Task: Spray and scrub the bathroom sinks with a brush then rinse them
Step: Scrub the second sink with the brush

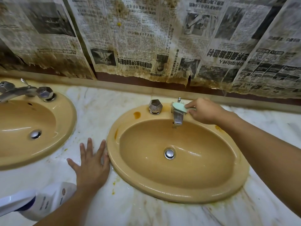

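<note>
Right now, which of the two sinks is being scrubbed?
The right sink: the right hand holds the green brush against its faucet; the left sink is untouched.

One wide-angle view, worn on the person's head, looks forward and down over the marble counter [97, 115] toward the newspaper-covered wall [130, 38] behind it. It sits close — the right-hand sink [162, 194] fills the middle, while the left-hand sink [70, 121] is cut by the left edge.

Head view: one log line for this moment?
right hand: holds brush on faucet, right sink | left hand: flat on counter | white bottle: lying near-left
</note>
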The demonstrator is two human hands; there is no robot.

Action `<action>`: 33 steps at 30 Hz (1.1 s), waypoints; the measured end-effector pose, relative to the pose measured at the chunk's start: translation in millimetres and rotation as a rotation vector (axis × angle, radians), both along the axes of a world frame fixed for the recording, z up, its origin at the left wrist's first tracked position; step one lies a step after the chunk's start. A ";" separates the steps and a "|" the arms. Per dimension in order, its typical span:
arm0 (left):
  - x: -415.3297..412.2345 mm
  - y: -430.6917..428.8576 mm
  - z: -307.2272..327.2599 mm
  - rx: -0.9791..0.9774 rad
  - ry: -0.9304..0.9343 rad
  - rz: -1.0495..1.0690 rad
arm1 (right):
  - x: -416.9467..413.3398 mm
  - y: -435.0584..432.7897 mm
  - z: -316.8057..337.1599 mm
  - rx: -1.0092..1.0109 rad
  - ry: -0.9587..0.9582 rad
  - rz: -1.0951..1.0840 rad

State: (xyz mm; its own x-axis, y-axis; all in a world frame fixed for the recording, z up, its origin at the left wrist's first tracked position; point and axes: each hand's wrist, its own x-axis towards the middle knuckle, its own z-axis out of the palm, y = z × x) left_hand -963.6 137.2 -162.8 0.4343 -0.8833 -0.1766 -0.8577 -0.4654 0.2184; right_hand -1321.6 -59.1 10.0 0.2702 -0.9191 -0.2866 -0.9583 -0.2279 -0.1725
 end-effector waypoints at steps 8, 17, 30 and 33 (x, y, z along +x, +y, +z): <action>0.7 -2.3 -0.7 0.003 -0.014 0.002 | -21.0 29.5 5.7 0.079 -0.095 0.135; 0.0 -2.2 -0.3 0.014 -0.027 0.008 | -12.5 -29.5 -13.9 0.068 -0.062 0.005; 1.0 -1.8 -1.3 -0.008 -0.020 0.004 | -12.4 -17.7 -15.1 0.076 -0.067 0.024; 1.5 -1.5 -1.7 -0.011 -0.025 0.000 | -9.6 -25.8 -27.9 0.071 -0.116 -0.060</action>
State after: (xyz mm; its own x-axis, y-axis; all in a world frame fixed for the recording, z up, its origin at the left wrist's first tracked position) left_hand -962.1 135.6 -164.5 0.4386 -0.8850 -0.1562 -0.8629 -0.4633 0.2018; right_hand -1331.2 -85.0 -17.8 0.2507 -0.9131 -0.3215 -0.9424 -0.1543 -0.2969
